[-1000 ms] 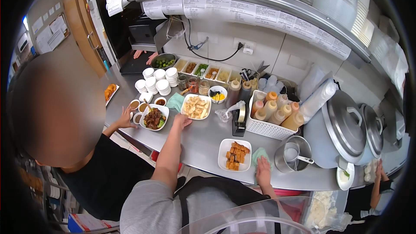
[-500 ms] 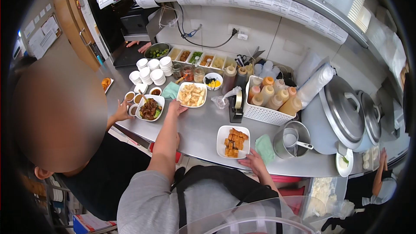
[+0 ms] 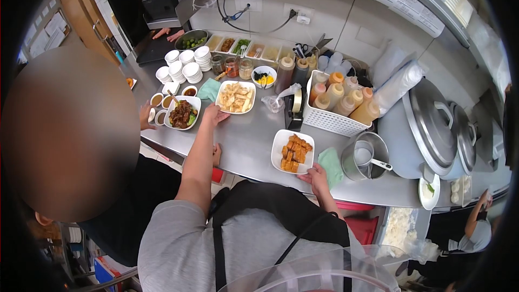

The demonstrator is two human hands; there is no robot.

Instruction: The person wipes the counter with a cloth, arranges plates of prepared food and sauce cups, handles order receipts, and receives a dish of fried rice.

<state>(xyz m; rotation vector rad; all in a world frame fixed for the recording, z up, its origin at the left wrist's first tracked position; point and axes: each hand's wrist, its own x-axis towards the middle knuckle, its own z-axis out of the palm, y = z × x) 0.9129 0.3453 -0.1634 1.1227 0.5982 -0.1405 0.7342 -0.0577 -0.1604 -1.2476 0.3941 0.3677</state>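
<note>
Right hand now at the cutlet bowl

Change noted: the right hand (image 3: 317, 176) is off the pale-green folded cloth (image 3: 331, 165) and touches the near right corner of a square white bowl of sliced golden-brown cutlet (image 3: 277, 150). Left hand (image 3: 216, 114) remains at the near left rim of a square white bowl of pale fried pieces (image 3: 238, 112). Reading: work now involves both bowls, one per hand. Right fingers bend at the rim, left fingers reach along it; firm grip cannot be told for either.

Edges: cutlet bowl stands near the front edge of the stainless-steel bench (image 3: 246, 140). Cloth lies just beside it; a round metal pot (image 3: 352, 165) limits the right. A black tape dispenser (image 3: 293, 121) stands beyond. Open room: bare steel between the two bowls, continuing leftward along the front edge.
</note>
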